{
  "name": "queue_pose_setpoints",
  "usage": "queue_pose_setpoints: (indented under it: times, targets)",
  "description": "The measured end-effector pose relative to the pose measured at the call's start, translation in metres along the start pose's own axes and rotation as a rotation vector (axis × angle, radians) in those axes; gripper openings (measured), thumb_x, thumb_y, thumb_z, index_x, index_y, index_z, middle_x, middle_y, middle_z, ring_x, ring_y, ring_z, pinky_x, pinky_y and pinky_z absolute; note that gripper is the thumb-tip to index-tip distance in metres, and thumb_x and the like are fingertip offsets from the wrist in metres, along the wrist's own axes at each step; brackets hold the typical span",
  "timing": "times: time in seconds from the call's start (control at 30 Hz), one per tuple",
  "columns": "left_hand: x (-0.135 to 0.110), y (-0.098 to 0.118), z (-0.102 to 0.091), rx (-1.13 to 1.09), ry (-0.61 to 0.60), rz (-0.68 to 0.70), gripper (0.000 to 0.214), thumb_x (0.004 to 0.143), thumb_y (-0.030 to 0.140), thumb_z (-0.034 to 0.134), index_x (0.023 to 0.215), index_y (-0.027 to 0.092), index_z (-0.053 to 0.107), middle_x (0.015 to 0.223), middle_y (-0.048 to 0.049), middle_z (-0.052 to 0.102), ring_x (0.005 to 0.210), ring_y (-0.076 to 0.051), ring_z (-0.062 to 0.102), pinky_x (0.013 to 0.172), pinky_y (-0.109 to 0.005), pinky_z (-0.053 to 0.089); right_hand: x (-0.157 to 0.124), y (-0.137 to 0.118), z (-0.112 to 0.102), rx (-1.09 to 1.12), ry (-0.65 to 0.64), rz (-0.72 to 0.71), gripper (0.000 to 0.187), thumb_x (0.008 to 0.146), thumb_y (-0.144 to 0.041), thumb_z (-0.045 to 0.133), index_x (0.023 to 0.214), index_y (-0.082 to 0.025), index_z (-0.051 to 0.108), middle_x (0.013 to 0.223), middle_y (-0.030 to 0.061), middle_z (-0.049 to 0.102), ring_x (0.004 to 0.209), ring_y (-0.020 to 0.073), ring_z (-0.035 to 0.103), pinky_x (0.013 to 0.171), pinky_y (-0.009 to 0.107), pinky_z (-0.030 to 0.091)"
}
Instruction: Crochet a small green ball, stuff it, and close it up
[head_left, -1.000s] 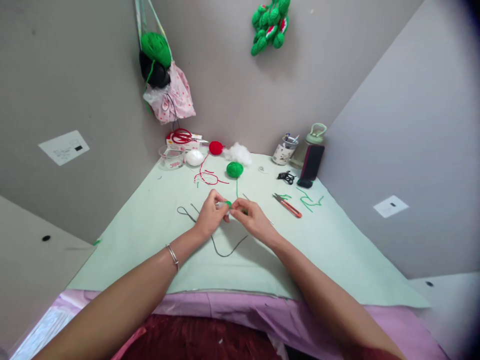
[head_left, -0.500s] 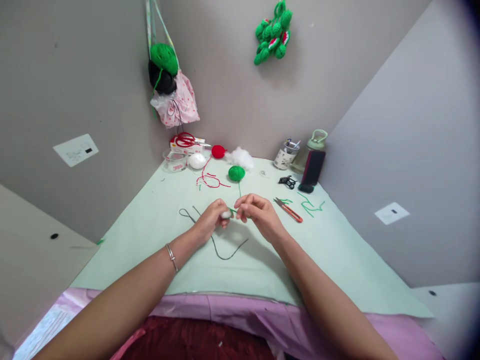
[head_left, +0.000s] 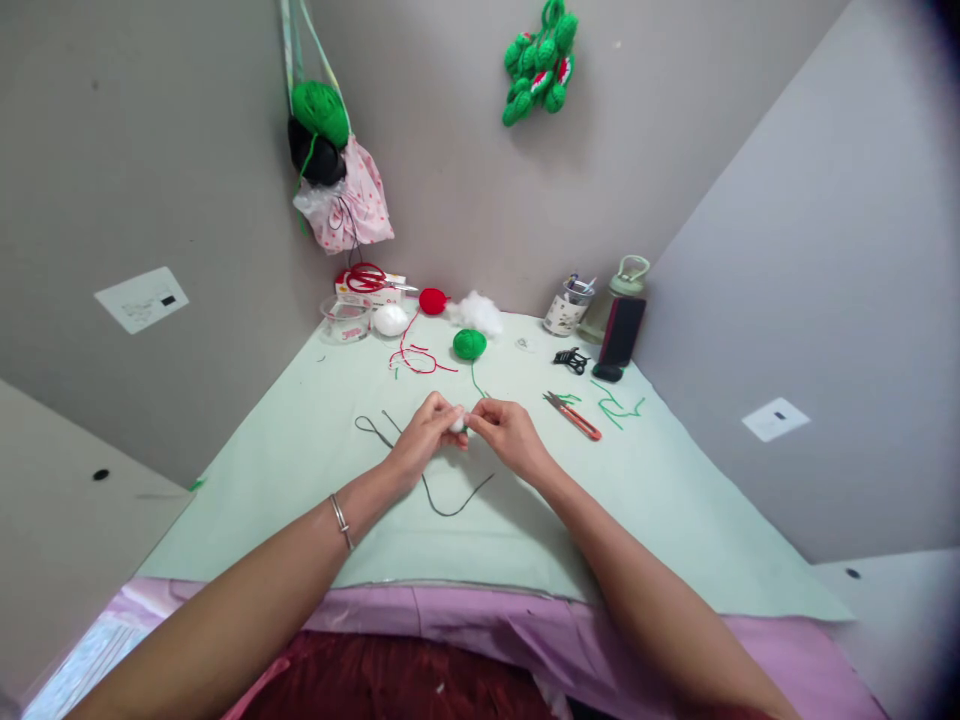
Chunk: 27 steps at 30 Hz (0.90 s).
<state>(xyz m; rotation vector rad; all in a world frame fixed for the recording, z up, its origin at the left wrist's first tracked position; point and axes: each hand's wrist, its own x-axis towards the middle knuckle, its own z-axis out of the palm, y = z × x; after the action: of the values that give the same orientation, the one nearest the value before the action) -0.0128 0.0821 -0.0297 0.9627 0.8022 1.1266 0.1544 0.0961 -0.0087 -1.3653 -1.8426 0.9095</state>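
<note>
Table [head_left: 675, 530]: left hand [head_left: 426, 437], right hand [head_left: 510, 437] near the middle; green ball [head_left: 469, 345] far. White piece [head_left: 457, 425] pinched in left hand; slack grip could drop it. Right hand narrowed at its right side, hold unclear. Hard tug on yarn [head_left: 476, 379] could roll ball.

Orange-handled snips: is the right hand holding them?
No, the snips lie on the tabletop, to the right of the right hand and apart from it.

A small, rounded white piece [head_left: 457, 425], showing a little green at its edge, is held partly hidden, nearer the person than the green ball [head_left: 469, 345]. From that oval ball, wound of yarn, a thin green strand [head_left: 475, 382] trails toward the person.
</note>
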Motion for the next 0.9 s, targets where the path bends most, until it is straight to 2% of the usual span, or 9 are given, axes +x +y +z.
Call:
queue_pose_setpoints:
  times: [0.07, 0.17, 0.33, 0.43, 0.53, 0.6, 0.67, 0.73, 0.9]
  targets:
    - [-0.001, 0.004, 0.001, -0.007, -0.028, 0.023, 0.036, 0.086, 0.042, 0.077, 0.081, 0.021, 0.049, 0.081, 0.0024, 0.064, 0.073, -0.013, 0.068, 0.076, -0.031, 0.057, 0.002, 0.001, -0.002, 0.015, 0.005, 0.002, 0.035, 0.085, -0.048, 0.063, 0.064, -0.021, 0.056, 0.055, -0.0062, 0.045, 0.055, 0.0115, 0.037, 0.054, 0.027, 0.027]
    - [-0.001, 0.007, 0.001, 0.025, -0.041, 0.049, 0.040, 0.078, 0.040, 0.082, 0.082, 0.022, 0.047, 0.078, 0.0022, 0.066, 0.074, -0.015, 0.068, 0.078, -0.032, 0.057, 0.001, -0.003, -0.005, 0.035, -0.013, -0.015, 0.035, 0.087, -0.049, 0.059, 0.067, -0.021, 0.057, 0.057, -0.0056, 0.046, 0.056, 0.0119, 0.038, 0.055, 0.027, 0.029]
    - [0.006, 0.000, -0.005, 0.137, 0.003, 0.086, 0.035, 0.080, 0.037, 0.078, 0.079, 0.022, 0.047, 0.065, 0.0048, 0.063, 0.059, -0.013, 0.060, 0.064, -0.027, 0.051, -0.007, -0.014, -0.005, 0.027, -0.076, -0.042, 0.025, 0.089, -0.036, 0.055, 0.070, -0.020, 0.059, 0.061, -0.0043, 0.049, 0.061, 0.0131, 0.040, 0.060, 0.027, 0.031]
    - [0.008, -0.003, -0.009, 0.218, 0.043, 0.101, 0.031, 0.078, 0.025, 0.080, 0.079, 0.021, 0.049, 0.065, 0.0061, 0.062, 0.056, -0.010, 0.056, 0.058, -0.023, 0.045, -0.013, -0.016, -0.001, 0.016, -0.096, -0.026, 0.022, 0.087, -0.032, 0.054, 0.068, -0.021, 0.057, 0.059, -0.0049, 0.046, 0.059, 0.0128, 0.038, 0.059, 0.028, 0.028]
    - [0.011, -0.006, -0.011, 0.277, 0.080, 0.094, 0.023, 0.081, 0.018, 0.080, 0.085, 0.018, 0.057, 0.081, 0.0031, 0.067, 0.063, -0.010, 0.058, 0.062, -0.023, 0.049, -0.015, -0.015, 0.003, 0.015, -0.115, -0.015, 0.020, 0.087, -0.030, 0.054, 0.069, -0.021, 0.056, 0.060, -0.0051, 0.046, 0.059, 0.0130, 0.038, 0.059, 0.028, 0.028]
    - [0.013, -0.009, -0.011, 0.305, 0.105, 0.068, 0.017, 0.090, 0.024, 0.075, 0.101, 0.016, 0.065, 0.098, -0.0025, 0.071, 0.077, -0.014, 0.065, 0.071, -0.029, 0.057, -0.015, -0.014, 0.006, 0.012, -0.117, -0.013, 0.020, 0.086, -0.030, 0.054, 0.068, -0.022, 0.055, 0.059, -0.0052, 0.045, 0.059, 0.0132, 0.039, 0.059, 0.028, 0.028]
    - [0.015, -0.012, -0.012, 0.318, 0.139, 0.040, 0.030, 0.098, 0.033, 0.068, 0.121, 0.015, 0.066, 0.118, -0.0087, 0.070, 0.097, -0.021, 0.070, 0.084, -0.040, 0.061, -0.014, -0.013, 0.009, 0.007, -0.105, -0.013, 0.021, 0.086, -0.030, 0.054, 0.068, -0.022, 0.054, 0.059, -0.0051, 0.045, 0.059, 0.0136, 0.039, 0.059, 0.028, 0.028]
    - [0.016, -0.014, -0.012, 0.306, 0.170, 0.017, 0.039, 0.099, 0.037, 0.066, 0.133, 0.017, 0.063, 0.132, -0.0118, 0.066, 0.111, -0.026, 0.068, 0.092, -0.047, 0.060, -0.013, -0.013, 0.012, 0.001, -0.089, -0.019, 0.021, 0.087, -0.031, 0.053, 0.068, -0.022, 0.054, 0.059, -0.0049, 0.045, 0.059, 0.0140, 0.040, 0.058, 0.028, 0.029]
    - [0.014, -0.014, -0.011, 0.182, 0.147, -0.046, 0.040, 0.099, 0.037, 0.066, 0.134, 0.017, 0.062, 0.134, -0.0122, 0.065, 0.113, -0.026, 0.068, 0.094, -0.048, 0.060, -0.012, -0.015, 0.016, -0.049, -0.026, -0.052, 0.015, 0.085, -0.031, 0.058, 0.072, -0.023, 0.056, 0.059, -0.0052, 0.048, 0.058, 0.0139, 0.039, 0.060, 0.028, 0.029]
